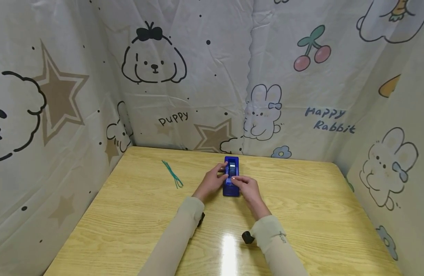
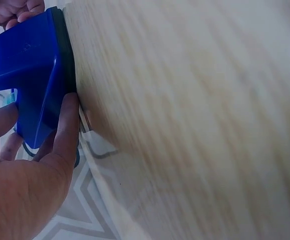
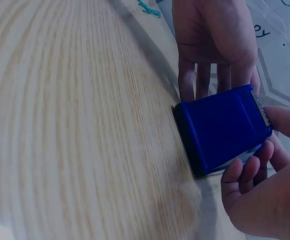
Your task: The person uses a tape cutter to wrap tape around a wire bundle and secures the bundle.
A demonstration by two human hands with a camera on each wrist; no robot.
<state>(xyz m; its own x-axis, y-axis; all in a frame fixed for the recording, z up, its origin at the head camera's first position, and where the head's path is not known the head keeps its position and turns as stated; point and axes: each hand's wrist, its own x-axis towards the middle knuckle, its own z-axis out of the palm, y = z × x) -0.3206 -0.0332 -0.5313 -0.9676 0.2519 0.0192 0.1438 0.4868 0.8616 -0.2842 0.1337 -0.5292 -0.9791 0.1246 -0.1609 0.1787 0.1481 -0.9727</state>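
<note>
A blue tape dispenser (image 1: 231,191) stands on the table, its roll of clear tape (image 1: 232,167) seated toward the far end. My left hand (image 1: 212,182) grips its left side, with thumb and fingers around the body in the left wrist view. My right hand (image 1: 249,189) is at the dispenser's near half, thumb and index finger pinching by the serrated cutter (image 3: 261,107). The other right fingers (image 3: 249,169) are curled. The tape's free end at the fingertips is too small to make out clearly.
Green, thin cord-like strands (image 1: 172,174) lie on the wooden table (image 1: 136,218), left of the dispenser. A printed cloth (image 1: 212,76) with cartoon animals hangs behind the table and along both sides.
</note>
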